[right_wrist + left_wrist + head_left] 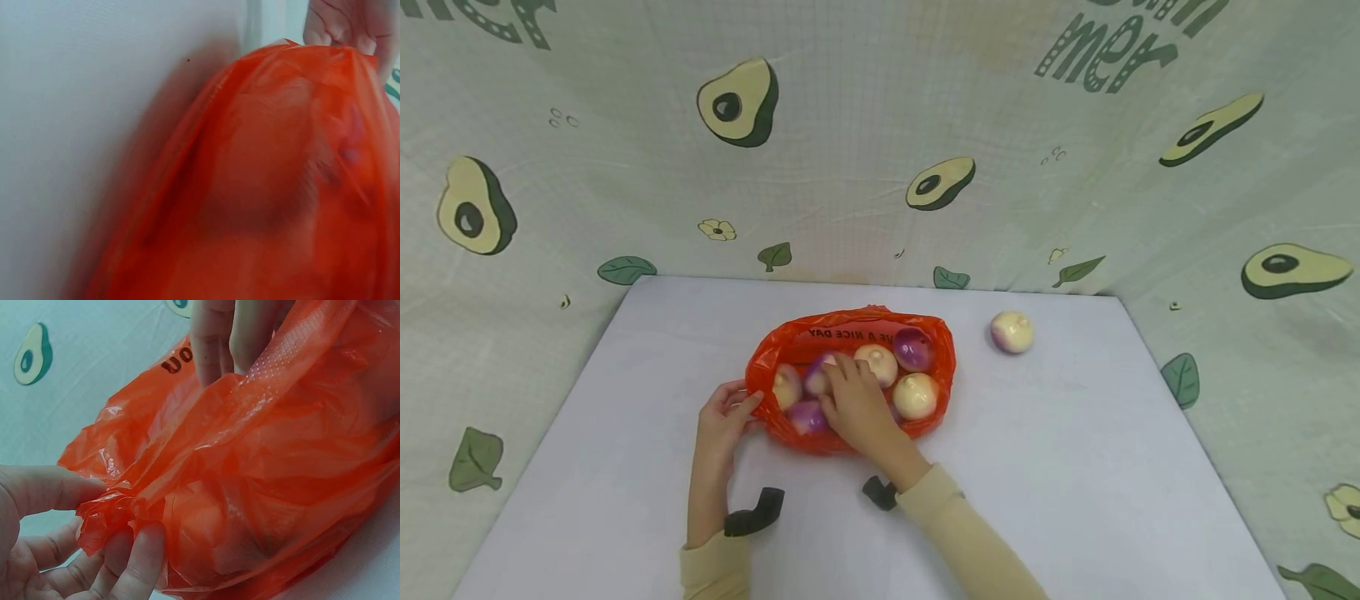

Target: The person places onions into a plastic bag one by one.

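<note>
A red plastic bag (760, 358) lies with its mouth spread wide, several glossy purple-and-white onions (916, 396) inside. My left hand (724, 417) pinches the gathered left edge of the bag; in the left wrist view its thumb and fingers (140, 562) hold the crumpled plastic. Inside the bag mouth, my right hand (861, 412) has its fingers and thumb around one purple-and-white onion (817, 379), partly covered by the fingers. The right wrist view shows mostly red plastic (262, 162), hiding that hand's fingers.
A single purple-and-white onion (1012, 332) sits on the white table (1075, 467), right of the bag. Black curved wrist mounts (756, 513) show near both forearms. A cloth (850, 108) printed with avocados and leaves hangs behind and beside the table.
</note>
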`<state>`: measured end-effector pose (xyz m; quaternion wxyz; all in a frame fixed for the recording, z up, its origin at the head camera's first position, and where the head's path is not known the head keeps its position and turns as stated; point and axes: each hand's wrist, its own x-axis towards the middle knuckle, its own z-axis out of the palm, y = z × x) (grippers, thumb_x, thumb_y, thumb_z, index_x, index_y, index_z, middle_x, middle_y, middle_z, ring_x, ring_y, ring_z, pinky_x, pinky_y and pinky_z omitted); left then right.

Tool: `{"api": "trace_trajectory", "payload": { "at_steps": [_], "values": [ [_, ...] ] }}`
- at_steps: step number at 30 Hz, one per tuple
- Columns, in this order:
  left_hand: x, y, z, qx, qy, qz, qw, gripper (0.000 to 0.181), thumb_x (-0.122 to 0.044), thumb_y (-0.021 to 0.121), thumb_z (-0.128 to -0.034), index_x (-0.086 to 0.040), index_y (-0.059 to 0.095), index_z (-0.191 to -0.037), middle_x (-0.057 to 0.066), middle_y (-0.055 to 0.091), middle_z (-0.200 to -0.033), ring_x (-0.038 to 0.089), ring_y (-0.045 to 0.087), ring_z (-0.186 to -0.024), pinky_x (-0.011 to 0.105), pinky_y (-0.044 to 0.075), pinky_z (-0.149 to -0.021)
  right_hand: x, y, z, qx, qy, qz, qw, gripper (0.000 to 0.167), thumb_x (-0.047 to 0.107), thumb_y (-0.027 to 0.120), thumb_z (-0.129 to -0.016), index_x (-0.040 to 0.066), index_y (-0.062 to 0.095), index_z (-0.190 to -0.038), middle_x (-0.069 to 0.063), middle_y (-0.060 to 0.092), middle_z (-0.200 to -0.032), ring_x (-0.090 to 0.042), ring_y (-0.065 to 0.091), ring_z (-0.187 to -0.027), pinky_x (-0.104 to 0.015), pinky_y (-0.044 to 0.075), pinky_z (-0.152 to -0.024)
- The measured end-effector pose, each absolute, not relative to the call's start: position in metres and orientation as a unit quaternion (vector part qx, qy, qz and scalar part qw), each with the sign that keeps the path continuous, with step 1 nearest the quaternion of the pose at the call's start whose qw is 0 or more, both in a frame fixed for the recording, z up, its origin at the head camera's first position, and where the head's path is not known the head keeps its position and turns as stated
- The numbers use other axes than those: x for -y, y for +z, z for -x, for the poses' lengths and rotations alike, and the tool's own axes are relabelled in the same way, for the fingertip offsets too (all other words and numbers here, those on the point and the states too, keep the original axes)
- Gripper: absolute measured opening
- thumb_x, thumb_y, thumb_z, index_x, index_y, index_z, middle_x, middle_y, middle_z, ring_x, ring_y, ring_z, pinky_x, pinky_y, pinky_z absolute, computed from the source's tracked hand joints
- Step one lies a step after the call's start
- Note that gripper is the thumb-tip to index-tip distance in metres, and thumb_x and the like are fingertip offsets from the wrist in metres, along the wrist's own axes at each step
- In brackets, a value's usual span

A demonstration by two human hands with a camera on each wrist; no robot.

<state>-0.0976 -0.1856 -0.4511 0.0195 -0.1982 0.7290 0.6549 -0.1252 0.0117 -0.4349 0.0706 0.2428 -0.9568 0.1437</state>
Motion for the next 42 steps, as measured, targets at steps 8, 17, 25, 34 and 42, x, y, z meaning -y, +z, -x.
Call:
{"api": "trace_trajectory", "payload": {
  "at_steps": [8,17,25,34,42],
  "values": [
    [0.187,-0.454,0.097,-0.729,0.654,0.202,0.015,0.035,-0.021,0.057,-0.0921,-0.004,0.049,-0.122,-0.003,0.055,-0.092,0.004,0.059,-0.073,0.022,0.056,-0.068,-0.030,-0.423,0.122,0.944,0.221,-0.240,0.052,0.037,0.027,0.055,-0.092,0.013,0.055,-0.127,-0.009,0.050,-0.130,-0.026,0.044,-0.117,-0.041,0.040,-0.102],
    [0.187,-0.453,0.098,-0.727,0.657,0.200,0.015,0.035,-0.020,0.057,-0.0919,-0.004,0.049,-0.122,-0.004,0.055,-0.091,0.004,0.058,-0.073,0.021,0.055,-0.067,-0.066,-0.398,0.116,0.915,0.342,-0.192,0.092,0.025,0.020,0.061,-0.090,0.014,0.063,-0.114,0.000,0.062,-0.115,-0.018,0.054,-0.111,-0.035,0.048,-0.095],
    [0.187,-0.452,0.099,-0.733,0.649,0.203,0.017,0.036,-0.022,0.057,-0.0921,-0.005,0.049,-0.123,-0.001,0.055,-0.095,0.003,0.058,-0.074,0.021,0.055,-0.069,-0.101,-0.388,0.117,0.878,0.385,-0.214,0.187,0.015,0.007,0.062,-0.087,0.006,0.066,-0.101,-0.005,0.066,-0.100,-0.019,0.059,-0.099,-0.036,0.051,-0.089],
    [0.187,-0.454,0.099,-0.728,0.655,0.202,0.016,0.036,-0.022,0.058,-0.0917,-0.005,0.050,-0.122,-0.004,0.056,-0.092,0.004,0.059,-0.073,0.021,0.055,-0.067,-0.153,-0.398,0.124,0.874,0.377,-0.168,0.258,0.017,0.003,0.063,-0.085,0.005,0.065,-0.101,-0.007,0.066,-0.102,-0.020,0.060,-0.101,-0.030,0.048,-0.093],
    [0.186,-0.454,0.098,-0.730,0.653,0.204,0.014,0.035,-0.021,0.058,-0.0918,-0.005,0.050,-0.122,-0.004,0.056,-0.092,0.004,0.058,-0.073,0.022,0.055,-0.068,-0.191,-0.420,0.150,0.870,0.402,-0.083,0.274,0.018,0.005,0.061,-0.086,0.002,0.064,-0.103,-0.012,0.063,-0.108,-0.025,0.056,-0.109,-0.043,0.045,-0.096]
  ]
}}
